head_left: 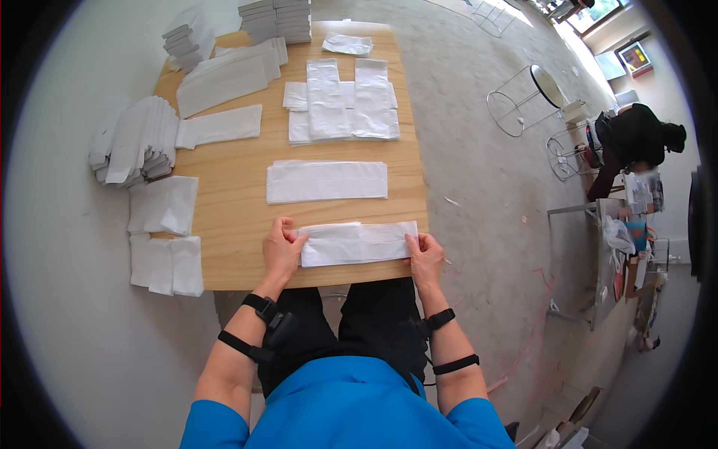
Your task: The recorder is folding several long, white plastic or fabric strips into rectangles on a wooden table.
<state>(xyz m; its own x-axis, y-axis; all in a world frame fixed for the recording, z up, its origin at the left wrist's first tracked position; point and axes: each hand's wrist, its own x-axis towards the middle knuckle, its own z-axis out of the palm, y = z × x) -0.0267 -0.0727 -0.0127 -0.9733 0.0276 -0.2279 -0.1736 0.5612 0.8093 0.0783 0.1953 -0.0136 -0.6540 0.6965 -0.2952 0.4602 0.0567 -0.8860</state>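
A long white folded sheet (359,245) lies flat at the near edge of the wooden table (235,258). Whether it is paper or thin plastic, and how many layers it has, I cannot tell. My left hand (282,253) pinches its left end between thumb and fingers. At the opposite end, my right hand (425,260) grips the right edge, thumb on top. Just beyond it rests a similar flat white strip (327,182), touched by neither hand. Farther off, several white folded pieces (340,123) overlap crosswise.
Along the left side lie white folded bundles (166,266), a thick pile of flat white cartons (142,142) and fanned white pieces (228,78). Stacked boxes (275,21) stand at the far end. On the right, a round stool (547,86) and another person (636,142) beside a cluttered table (594,262).
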